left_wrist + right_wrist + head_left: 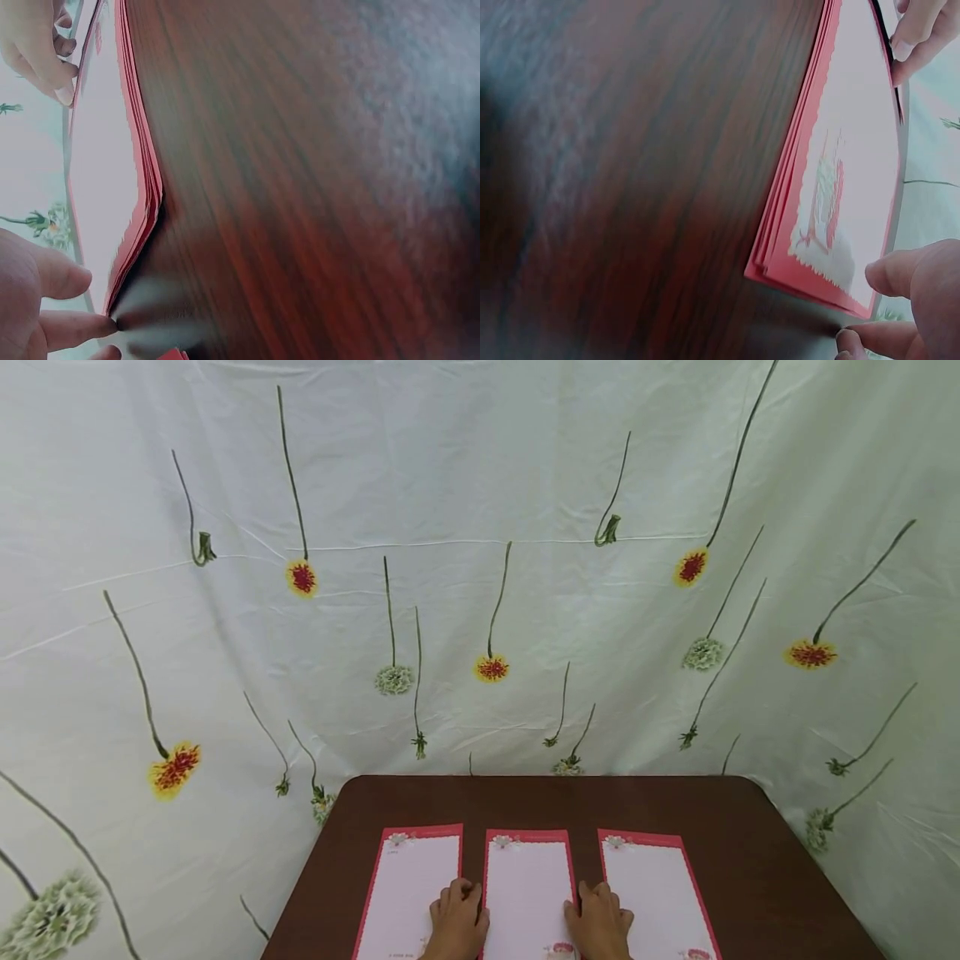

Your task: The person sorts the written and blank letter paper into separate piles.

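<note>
Three sets of red-bordered white paper sheets lie side by side. The middle stack (527, 889) has a flower printed at its top left corner, and the right wrist view shows several layers along its near edge. My left hand (456, 920) is at its left edge, over the gap beside the left sheets (412, 885). At the opposite edge is my right hand (600, 921), beside the right sheets (652, 893). In both wrist views, thumb and forefinger are at the stack's side, with nothing visibly pinched. The hands partly hide the neighbouring sheets.
The dark brown wooden table (540, 802) has rounded far corners. Behind it and on both sides hangs a pale cloth (450, 485) printed with flowers on long stems.
</note>
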A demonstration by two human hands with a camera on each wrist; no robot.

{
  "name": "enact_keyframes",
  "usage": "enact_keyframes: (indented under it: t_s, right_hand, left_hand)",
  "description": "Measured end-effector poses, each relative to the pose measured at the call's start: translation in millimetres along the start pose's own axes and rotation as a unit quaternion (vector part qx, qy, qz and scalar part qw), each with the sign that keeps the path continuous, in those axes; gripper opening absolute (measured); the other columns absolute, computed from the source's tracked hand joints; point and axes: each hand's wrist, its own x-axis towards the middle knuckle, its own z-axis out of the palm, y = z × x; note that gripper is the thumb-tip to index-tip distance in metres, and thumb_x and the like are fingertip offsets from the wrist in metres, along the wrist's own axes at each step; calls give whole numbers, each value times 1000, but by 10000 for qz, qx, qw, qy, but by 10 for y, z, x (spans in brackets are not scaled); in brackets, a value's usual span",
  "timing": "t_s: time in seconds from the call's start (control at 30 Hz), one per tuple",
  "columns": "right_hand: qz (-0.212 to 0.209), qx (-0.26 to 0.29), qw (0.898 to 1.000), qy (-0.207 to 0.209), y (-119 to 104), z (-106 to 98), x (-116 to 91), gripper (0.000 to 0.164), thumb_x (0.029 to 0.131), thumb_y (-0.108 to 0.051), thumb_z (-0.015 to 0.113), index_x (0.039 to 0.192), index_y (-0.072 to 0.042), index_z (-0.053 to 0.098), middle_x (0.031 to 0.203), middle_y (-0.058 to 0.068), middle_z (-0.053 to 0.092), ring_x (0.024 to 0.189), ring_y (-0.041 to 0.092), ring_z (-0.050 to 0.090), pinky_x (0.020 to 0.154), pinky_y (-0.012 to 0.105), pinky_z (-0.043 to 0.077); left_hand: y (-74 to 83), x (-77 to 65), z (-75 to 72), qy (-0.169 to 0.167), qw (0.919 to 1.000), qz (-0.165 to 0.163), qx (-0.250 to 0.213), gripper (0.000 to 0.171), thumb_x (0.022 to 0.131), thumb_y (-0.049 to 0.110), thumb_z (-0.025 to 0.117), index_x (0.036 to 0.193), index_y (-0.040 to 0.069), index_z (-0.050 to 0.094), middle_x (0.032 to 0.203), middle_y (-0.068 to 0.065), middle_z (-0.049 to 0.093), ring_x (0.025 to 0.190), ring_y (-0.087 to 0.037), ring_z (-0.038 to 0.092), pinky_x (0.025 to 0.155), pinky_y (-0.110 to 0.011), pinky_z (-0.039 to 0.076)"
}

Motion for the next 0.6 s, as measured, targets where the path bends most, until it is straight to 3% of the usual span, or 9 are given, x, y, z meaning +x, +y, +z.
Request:
enact_keyframes:
  t_s: [0.37, 0.6]
  right_hand:
    - [140, 127, 9998, -60, -97, 31, -33, 51, 92, -25, 74, 132, 5, 67, 112, 17, 55, 111, 39, 52, 87, 62, 34]
    - [-15, -33, 10000, 69, -111, 35, -38, 50, 92, -26, 74, 129, 6, 69, 115, 18, 59, 115, 39, 54, 85, 61, 36]
  left_hand:
    - [98, -18, 74, 298, 9992, -149, 212, 33, 96, 11, 67, 125, -5, 70, 124, -17, 56, 113, -39, 51, 95, -66, 35]
    - [135, -15, 72, 132, 9990, -155, 395, 35, 99, 11, 65, 130, -6, 67, 132, -20, 57, 120, -42, 52, 98, -67, 36]
